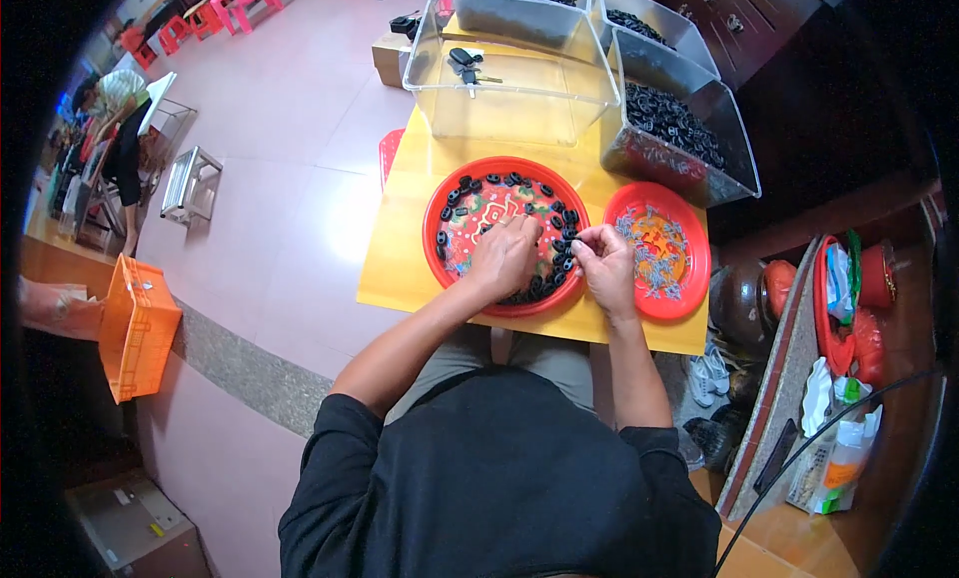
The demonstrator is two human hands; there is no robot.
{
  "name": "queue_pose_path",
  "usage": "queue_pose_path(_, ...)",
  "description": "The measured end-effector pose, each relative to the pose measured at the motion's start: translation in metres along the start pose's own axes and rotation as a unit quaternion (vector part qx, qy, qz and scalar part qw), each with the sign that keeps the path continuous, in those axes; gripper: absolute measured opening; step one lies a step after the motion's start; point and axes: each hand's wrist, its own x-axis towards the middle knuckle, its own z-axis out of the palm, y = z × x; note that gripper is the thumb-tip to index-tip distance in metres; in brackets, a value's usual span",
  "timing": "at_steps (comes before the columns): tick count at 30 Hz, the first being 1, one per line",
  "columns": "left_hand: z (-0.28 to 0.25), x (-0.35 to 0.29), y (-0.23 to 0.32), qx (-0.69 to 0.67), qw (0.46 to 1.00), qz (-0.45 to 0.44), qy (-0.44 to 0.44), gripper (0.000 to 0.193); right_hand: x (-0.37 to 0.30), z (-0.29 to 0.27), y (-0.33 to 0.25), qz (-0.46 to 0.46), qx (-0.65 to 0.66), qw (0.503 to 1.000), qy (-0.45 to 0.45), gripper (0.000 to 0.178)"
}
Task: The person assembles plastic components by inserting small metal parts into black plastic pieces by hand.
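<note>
A round red tray (437, 200) with a patterned bottom holds several small black oval parts (462, 190) and a few pale slender pieces. My left hand (507, 255) is over the middle of this tray, fingers curled together and pointing down; what they hold is hidden. At the tray's right rim my right hand (607, 265) is closed in a pinch beside a cluster of black parts. Whatever is between its fingertips is too small to make out. Right of it lies a smaller red plate (699, 240) with many pale slender pieces (659, 273) scattered on it.
Beyond the trays on the yellow table (395, 268), a clear bin (430, 83) holds black keys (466, 68). Another clear bin (739, 163) at the right is full of black parts, with more bins behind. A cluttered shelf (769, 408) stands right. An orange crate (140, 323) and a person (125, 108) are left.
</note>
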Motion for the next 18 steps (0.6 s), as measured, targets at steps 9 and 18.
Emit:
queue_pose_path(9,-0.046,-0.008,-0.015,-0.709,0.629,-0.315,-0.057,0.017,0.025,0.027,-0.055,-0.06,-0.015,0.994,-0.095,0.004)
queue_pose_path(18,-0.056,0.0,-0.028,-0.712,0.619,-0.316,-0.103,0.019,0.11,0.058,-0.115,-0.328,-0.266,0.897,-0.134,0.011)
